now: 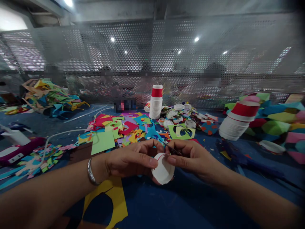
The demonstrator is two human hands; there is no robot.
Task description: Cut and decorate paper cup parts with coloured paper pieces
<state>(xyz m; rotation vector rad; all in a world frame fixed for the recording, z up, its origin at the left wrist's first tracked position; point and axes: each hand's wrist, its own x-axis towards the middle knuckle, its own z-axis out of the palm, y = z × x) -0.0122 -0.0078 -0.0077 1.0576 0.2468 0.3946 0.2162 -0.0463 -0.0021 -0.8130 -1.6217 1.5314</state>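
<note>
My left hand (135, 159) pinches a round, white paper cup bottom (163, 170) at its left edge, thumb on the near face. This piece is shallow, with a thin red line along its upper rim. On its other side, my right hand (190, 156) is closed around slim dark scissors (173, 149), their blades pointing up and left. The right thumb lies against the upper right rim of the cup bottom. Fingers partly hide the scissors' handles. Below my left wrist lies a yellow paper sheet (120, 197) with a round hole cut out.
Cup stacks stand at centre (156, 108) and leaning right (235, 124). Colourful paper scraps (128, 127) and cut cup bottoms (178, 114) cover the far table. A purple power strip (23, 151) with a white cable is left. A dark blue glue gun-like object (250, 162) lies right.
</note>
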